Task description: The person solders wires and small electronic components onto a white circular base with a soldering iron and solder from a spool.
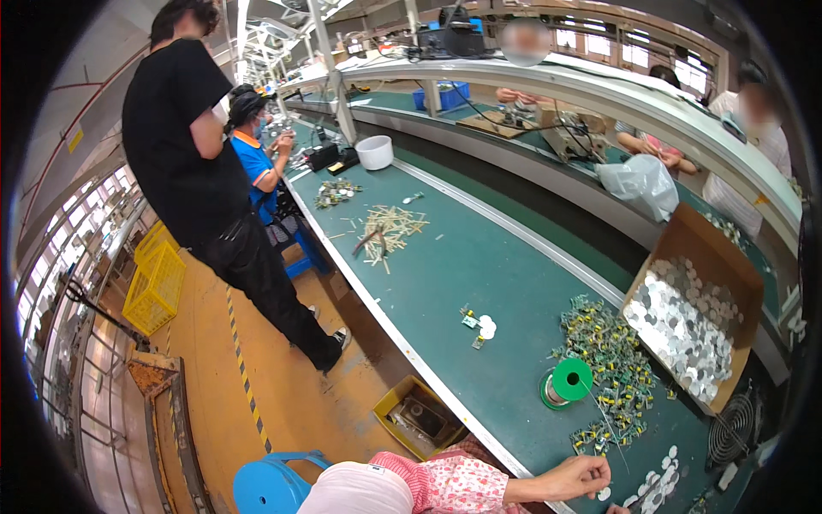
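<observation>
White discs (658, 487) – lying flat on the green bench (479, 274) at its near edge, just beside my hand | Hand (575, 476) – fingers pinched together over one disc; which hand it is, I cannot tell | Beyond – pile of small green parts (610, 353), green wire spool (568, 379), cardboard box (695, 313) of silvery discs

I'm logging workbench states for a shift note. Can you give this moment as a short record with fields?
setting: long green bench in a workshop
left hand: pinching something small, too small to tell, above a white disc
right hand: only its edge shows at the lower border
near the hands: green spool, pile of small green parts, cardboard box of pale discs
farther up the bench: heap of sticks, white bowl
people: one standing in black at the left, others seated
</observation>
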`<move>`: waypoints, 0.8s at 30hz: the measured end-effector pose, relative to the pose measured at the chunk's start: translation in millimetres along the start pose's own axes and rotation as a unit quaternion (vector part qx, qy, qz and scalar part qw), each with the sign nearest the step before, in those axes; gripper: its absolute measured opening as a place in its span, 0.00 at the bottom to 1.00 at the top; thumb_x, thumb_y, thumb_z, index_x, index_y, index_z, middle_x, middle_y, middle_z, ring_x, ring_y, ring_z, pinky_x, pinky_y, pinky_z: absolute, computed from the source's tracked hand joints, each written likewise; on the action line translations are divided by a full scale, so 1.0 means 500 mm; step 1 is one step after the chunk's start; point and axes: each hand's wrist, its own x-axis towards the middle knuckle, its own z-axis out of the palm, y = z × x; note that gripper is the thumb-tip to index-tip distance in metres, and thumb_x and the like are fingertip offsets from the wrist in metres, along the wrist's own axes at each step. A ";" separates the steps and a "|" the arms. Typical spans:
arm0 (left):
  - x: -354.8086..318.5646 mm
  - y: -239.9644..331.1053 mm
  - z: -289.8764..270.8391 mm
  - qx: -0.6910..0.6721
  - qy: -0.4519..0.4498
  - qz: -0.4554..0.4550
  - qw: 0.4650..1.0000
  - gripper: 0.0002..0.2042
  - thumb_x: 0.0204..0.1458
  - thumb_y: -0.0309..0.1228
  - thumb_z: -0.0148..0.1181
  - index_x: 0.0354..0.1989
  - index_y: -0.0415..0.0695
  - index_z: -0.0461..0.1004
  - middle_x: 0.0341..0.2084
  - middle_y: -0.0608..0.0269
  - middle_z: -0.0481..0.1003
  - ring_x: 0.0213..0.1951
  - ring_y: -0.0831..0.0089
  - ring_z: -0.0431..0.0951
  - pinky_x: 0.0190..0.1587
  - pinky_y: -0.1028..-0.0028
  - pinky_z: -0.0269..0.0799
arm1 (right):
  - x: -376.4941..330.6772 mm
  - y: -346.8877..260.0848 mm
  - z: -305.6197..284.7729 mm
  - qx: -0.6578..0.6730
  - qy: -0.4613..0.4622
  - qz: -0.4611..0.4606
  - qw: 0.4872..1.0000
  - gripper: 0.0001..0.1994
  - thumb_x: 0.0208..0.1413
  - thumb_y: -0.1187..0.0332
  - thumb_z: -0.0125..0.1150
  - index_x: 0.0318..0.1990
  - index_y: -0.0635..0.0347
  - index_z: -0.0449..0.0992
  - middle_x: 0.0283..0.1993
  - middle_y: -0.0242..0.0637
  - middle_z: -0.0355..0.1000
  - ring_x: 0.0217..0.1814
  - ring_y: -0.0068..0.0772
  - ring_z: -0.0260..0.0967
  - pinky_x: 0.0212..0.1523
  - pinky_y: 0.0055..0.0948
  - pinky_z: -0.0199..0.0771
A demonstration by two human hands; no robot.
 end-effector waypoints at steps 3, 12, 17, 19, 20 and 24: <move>-0.002 0.005 -0.007 -0.046 -0.009 -0.020 0.999 0.07 0.57 0.31 0.55 0.37 0.41 0.70 0.28 0.69 0.72 0.27 0.82 0.75 0.30 0.81 0.70 | -0.011 0.033 0.003 0.118 0.016 0.048 0.992 0.08 0.53 0.77 0.61 0.40 0.68 0.72 0.35 0.44 0.72 0.37 0.35 0.70 0.38 0.30 0.73; 0.002 0.089 -0.002 -0.044 0.015 -0.098 0.994 0.05 0.54 0.23 0.58 0.37 0.37 0.70 0.31 0.64 0.74 0.34 0.80 0.75 0.36 0.80 0.73 | 0.090 -0.054 0.012 0.476 0.039 0.303 0.825 0.13 0.52 0.81 0.58 0.42 0.60 0.64 0.38 0.39 0.71 0.38 0.23 0.71 0.35 0.21 0.76; 0.004 0.085 0.024 0.050 0.007 -0.057 0.997 0.05 0.53 0.21 0.59 0.36 0.36 0.70 0.30 0.66 0.74 0.32 0.81 0.74 0.35 0.81 0.71 | 0.079 -0.058 0.001 0.467 0.044 0.308 0.828 0.12 0.53 0.79 0.59 0.42 0.61 0.62 0.39 0.43 0.71 0.35 0.23 0.73 0.34 0.22 0.78; 0.002 0.085 0.027 0.095 0.012 -0.052 0.994 0.06 0.52 0.21 0.59 0.36 0.36 0.70 0.30 0.66 0.73 0.31 0.82 0.74 0.35 0.81 0.71 | 0.074 -0.058 0.000 0.451 0.041 0.298 0.840 0.12 0.53 0.80 0.58 0.42 0.61 0.62 0.39 0.43 0.71 0.35 0.23 0.73 0.34 0.22 0.78; 0.002 0.085 0.028 0.100 0.010 -0.048 0.994 0.06 0.52 0.21 0.59 0.36 0.36 0.70 0.30 0.67 0.73 0.31 0.82 0.74 0.34 0.82 0.70 | 0.072 -0.059 0.001 0.432 0.040 0.288 0.854 0.12 0.53 0.80 0.58 0.42 0.61 0.62 0.39 0.44 0.71 0.35 0.24 0.73 0.34 0.22 0.78; 0.001 0.082 0.030 0.103 0.017 -0.040 0.994 0.05 0.53 0.22 0.59 0.36 0.37 0.71 0.29 0.67 0.74 0.31 0.84 0.73 0.33 0.83 0.69 | 0.068 -0.064 0.006 0.410 0.060 0.265 0.871 0.11 0.51 0.81 0.60 0.40 0.65 0.65 0.39 0.45 0.73 0.36 0.27 0.75 0.35 0.22 0.78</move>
